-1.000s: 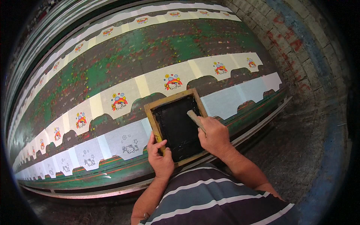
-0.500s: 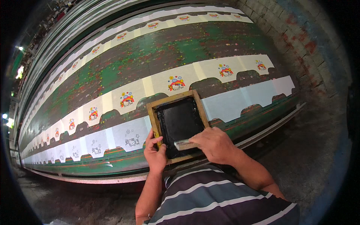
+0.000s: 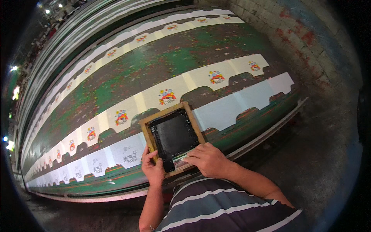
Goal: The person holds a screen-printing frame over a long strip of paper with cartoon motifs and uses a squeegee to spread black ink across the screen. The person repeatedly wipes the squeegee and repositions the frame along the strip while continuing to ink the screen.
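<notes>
A wooden-framed printing screen (image 3: 196, 125), its mesh dark with black ink, lies over the near row of white pieces on a long table. My left hand (image 3: 154, 169) is closed on the frame's left side near its lower corner, thumb on top. In my right hand (image 3: 210, 160) is a squeegee (image 3: 181, 162), held low at the screen's near end. Left of the frame, a white piece (image 3: 130, 155) bears a black outline print of a cartoon figure. Pale blue-white pieces (image 3: 216, 112) without visible print lie to the right. What is under the screen is hidden.
Beyond the screen runs a row of cream pieces with coloured rainbow prints (image 3: 167, 97), and another such row lies farther off. The green, paint-spotted table (image 3: 154, 58) has a metal rail (image 3: 266, 129) along its near edge. A block wall (image 3: 301, 50) stands at the right.
My right hand has brought the squeegee down to the screen's near edge, and it sits lower now. My left hand keeps its hold on the frame. The whole view has shifted slightly.
</notes>
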Demonstrator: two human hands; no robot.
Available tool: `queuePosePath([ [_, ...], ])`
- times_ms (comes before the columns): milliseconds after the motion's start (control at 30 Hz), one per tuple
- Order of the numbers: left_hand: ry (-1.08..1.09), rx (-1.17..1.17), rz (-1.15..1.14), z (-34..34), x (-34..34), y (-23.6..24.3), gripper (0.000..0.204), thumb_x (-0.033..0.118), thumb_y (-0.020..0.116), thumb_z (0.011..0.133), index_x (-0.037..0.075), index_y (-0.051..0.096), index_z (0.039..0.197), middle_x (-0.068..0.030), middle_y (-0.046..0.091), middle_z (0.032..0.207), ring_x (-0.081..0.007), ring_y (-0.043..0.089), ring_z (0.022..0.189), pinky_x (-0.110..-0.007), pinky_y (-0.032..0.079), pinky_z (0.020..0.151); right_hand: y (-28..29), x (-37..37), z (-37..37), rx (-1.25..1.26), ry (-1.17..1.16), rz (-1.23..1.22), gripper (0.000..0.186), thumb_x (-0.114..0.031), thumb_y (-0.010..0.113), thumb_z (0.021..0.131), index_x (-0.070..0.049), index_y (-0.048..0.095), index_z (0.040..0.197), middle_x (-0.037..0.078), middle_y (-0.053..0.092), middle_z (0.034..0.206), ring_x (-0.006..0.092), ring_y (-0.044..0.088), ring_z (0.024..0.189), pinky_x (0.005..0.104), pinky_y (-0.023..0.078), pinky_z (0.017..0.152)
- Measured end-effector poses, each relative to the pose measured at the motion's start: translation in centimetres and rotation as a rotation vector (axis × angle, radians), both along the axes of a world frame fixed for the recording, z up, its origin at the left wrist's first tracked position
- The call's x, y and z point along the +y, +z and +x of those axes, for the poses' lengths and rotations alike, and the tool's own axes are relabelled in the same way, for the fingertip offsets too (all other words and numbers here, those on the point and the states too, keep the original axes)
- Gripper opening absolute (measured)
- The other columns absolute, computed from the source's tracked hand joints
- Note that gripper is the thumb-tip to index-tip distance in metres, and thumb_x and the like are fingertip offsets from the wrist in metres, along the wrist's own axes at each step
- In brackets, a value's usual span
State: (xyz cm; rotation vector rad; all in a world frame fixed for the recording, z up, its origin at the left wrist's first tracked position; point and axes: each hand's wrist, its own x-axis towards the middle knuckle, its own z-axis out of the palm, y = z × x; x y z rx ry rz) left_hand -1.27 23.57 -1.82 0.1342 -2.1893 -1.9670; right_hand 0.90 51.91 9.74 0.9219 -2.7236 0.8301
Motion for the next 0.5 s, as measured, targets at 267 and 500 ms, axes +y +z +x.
queuePosePath([
  [267,-0.014,0.106,0.008,0.0,0.8,0.7,0.044,-0.021,0.067,0.085,0.003,0.075,0.122,-0.0288,0.051,0.172,-0.0396,0.051,0.161,-0.047,0.040,0.131,1.1,0.1,0.2,-0.118,0.002,0.017,0.037,-0.008,0.073,0.095,-0.010,0.080,0.131,0.009,0.078,0.124,0.0314,0.073,0.119,0.0486,0.055,0.101],
  [500,-0.031,0.228,-0.171,0.4,3.5,2.5,0.038,-0.017,0.067,0.088,0.004,0.074,0.119,-0.0328,0.051,0.171,-0.0438,0.053,0.158,-0.050,0.040,0.131,1.3,2.7,1.8,-0.076,-0.100,-0.058,0.035,-0.008,0.072,0.095,-0.007,0.081,0.129,0.010,0.078,0.127,0.0315,0.073,0.122,0.0494,0.054,0.106],
])
